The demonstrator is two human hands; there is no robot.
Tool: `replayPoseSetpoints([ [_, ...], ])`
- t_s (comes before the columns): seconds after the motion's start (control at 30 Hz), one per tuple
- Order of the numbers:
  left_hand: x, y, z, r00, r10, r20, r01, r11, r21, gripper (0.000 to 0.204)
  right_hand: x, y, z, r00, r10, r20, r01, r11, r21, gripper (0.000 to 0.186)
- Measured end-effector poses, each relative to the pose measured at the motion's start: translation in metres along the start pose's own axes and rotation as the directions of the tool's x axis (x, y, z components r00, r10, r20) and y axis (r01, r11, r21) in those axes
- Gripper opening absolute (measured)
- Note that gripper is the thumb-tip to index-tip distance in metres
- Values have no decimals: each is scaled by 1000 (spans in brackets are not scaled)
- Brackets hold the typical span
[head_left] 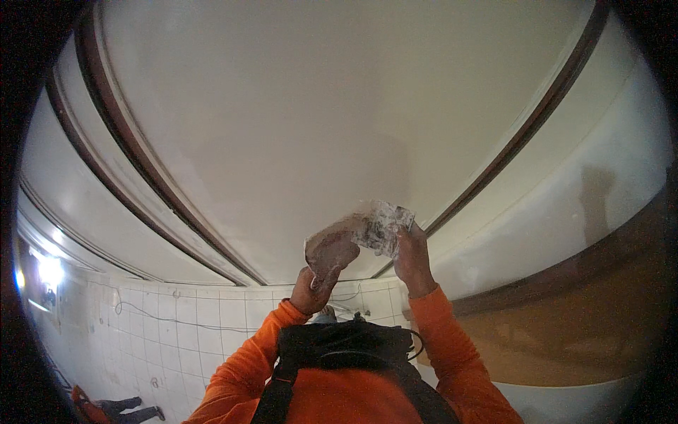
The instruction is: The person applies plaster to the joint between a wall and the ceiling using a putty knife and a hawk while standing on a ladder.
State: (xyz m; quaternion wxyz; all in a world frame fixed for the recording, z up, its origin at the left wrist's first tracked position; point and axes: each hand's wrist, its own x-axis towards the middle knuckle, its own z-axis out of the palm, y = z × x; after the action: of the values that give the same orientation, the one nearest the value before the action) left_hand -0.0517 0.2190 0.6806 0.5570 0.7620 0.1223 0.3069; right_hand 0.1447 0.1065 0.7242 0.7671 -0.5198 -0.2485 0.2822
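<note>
My left hand [305, 291] is closed round the lower end of a flat, brownish, paddle-like piece [330, 253] with pale smears along its edge. My right hand [415, 260], raised a little higher, grips the side of a flat piece caked in white [383, 225]. The two pieces meet or overlap in front of my chest; I cannot tell whether they are joined. Their exact kind does not show. Beyond both hands rises a large pale surface [282, 127], with faint shadows on it.
Dark brown strips [134, 148] divide the pale surface. At the right is a brown panel [565, 332]. A cable [191, 325] runs over white floor tiles [162, 350]. A person in orange [88, 406] is at lower left, below a bright light [49, 268]. A black bag [342, 346] hangs at my chest.
</note>
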Motion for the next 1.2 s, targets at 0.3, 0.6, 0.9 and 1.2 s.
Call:
replayPoseSetpoints([
  [0.3, -5, -18, -5, 986, -44, 159, 8, 976, 217, 25, 19, 57, -44, 973, -206, 103, 231, 845, -482, 33],
  [0.6, 8, -19, -4, 954, 189, 233, -257, 915, 310, 79, 21, 42, -27, 987, -76, 142, 79, 997, -22, 32],
  [0.9, 26, -10, -11, 932, 186, 311, -312, 848, 428, 82, 28, 68, -37, 976, -171, 134, 186, 976, -112, 39],
  [1.2, 45, -18, -14, 934, 192, 300, -331, 778, 534, 77, 23, 55, -24, 995, -97, 32, 95, 995, 39, 37],
])
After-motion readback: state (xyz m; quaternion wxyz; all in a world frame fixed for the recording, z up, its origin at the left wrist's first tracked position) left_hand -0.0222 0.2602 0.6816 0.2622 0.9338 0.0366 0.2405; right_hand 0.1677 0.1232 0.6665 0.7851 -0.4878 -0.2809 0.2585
